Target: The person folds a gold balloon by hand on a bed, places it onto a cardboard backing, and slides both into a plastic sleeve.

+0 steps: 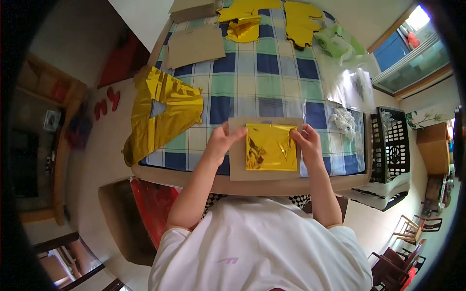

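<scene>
A folded gold foil piece (271,147) lies on a square cardboard backing (237,162) near the front edge of the table. My left hand (219,140) grips the left side of the cardboard, thumb near the foil's upper left corner. My right hand (306,142) holds the right side, fingers on the foil's edge, where a clear plastic sleeve (307,116) rises around it.
The table has a blue, green and white checked cloth (252,72). A large gold foil balloon (162,111) hangs over its left edge. More cardboard (195,46), gold foil shapes (300,19), plastic bags (347,87) lie farther back. A black basket (391,145) stands at the right.
</scene>
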### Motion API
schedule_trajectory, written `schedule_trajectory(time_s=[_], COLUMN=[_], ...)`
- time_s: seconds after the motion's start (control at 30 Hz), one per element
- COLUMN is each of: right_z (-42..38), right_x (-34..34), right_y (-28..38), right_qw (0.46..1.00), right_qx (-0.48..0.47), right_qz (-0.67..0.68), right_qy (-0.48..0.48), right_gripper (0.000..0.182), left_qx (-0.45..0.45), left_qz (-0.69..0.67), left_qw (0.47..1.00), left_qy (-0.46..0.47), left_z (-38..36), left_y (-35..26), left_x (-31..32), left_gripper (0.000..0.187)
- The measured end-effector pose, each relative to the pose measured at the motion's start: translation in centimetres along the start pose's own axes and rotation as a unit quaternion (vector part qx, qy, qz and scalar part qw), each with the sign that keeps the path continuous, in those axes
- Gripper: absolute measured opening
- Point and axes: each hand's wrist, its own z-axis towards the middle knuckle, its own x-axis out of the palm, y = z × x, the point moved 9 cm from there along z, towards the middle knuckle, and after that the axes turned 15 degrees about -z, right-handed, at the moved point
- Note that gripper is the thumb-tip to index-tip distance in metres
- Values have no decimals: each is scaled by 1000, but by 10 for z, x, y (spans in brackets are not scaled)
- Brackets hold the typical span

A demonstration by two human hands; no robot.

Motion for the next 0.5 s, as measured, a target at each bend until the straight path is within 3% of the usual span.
schedule_trajectory(time_s=[0.07, 0.2, 0.5], right_z=[-27, -67, -123], right_x=[7, 9, 6], right_y=[0, -28, -50], right_qw=[1000, 997, 990], right_qx=[21, 59, 127], right_qz=[8, 10, -6], right_qy=[13, 46, 53], right_gripper=[13, 16, 17], left_qx=[-43, -78, -106], left_qz=[14, -34, 3], left_qw=[999, 996, 994], left_qy=[27, 21, 2], left_z=[-25, -60, -115], left_y=[11, 38, 74], left_x=[6, -6, -22], left_gripper=[29, 26, 24])
